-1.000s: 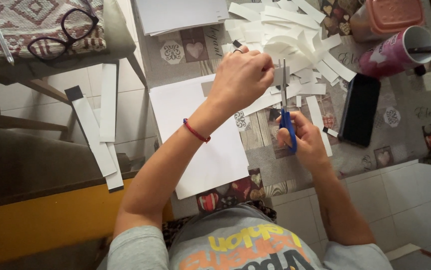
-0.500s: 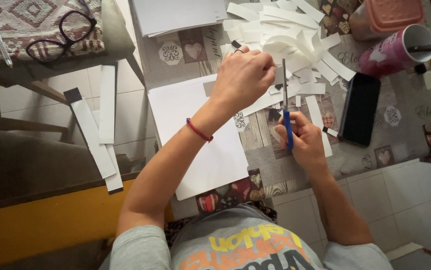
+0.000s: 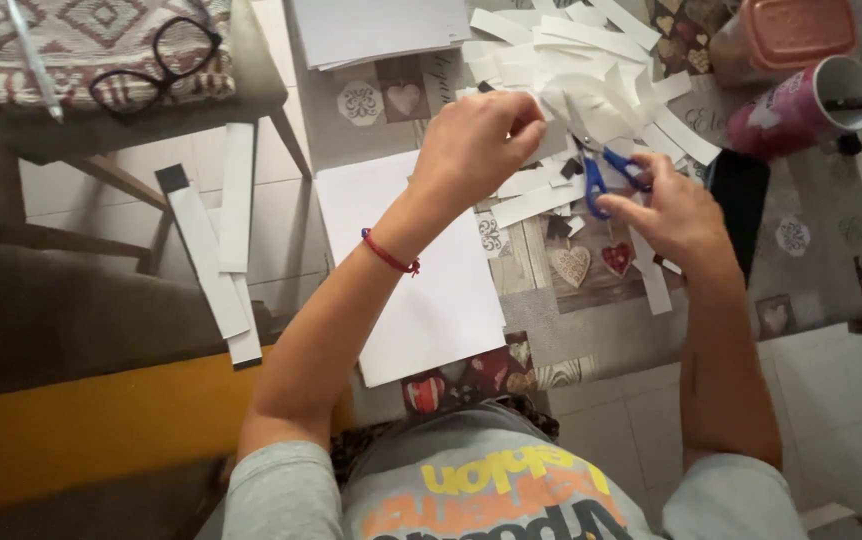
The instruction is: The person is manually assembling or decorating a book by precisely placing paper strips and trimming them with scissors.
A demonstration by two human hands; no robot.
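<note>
The person is sitting at a patterned table [image 3: 551, 330] with both hands up by a messy pile of white paper strips [image 3: 591, 70], way too many and too overlapped to count. The left hand [image 3: 476, 145] has its fingers curled in and pinched on a piece of white paper right at the edge of that pile; there's a thin red bracelet [image 3: 388, 255] on that wrist. The right hand [image 3: 676, 210] has its fingers hooked through the handles of one pair of blue-handled scissors [image 3: 606, 170], blades pointing up toward the paper the other hand is holding; I can't tell if the blades are apart or together. One full white sheet [image 3: 421, 280] lies flat on the table under the left forearm, and there's a small stack of white sheets [image 3: 381, 30] at the far edge. Just right of the scissor hand is one black phone [image 3: 741, 200], further out one pink mug [image 3: 796, 105] lying on its side, and one pink-lidded container [image 3: 791, 35] behind it. Off to the left, three long white strips [image 3: 221, 240] lie side by side off the table's edge, and one pair of black glasses [image 3: 156, 60] rests on a patterned cushion [image 3: 71, 40].
</note>
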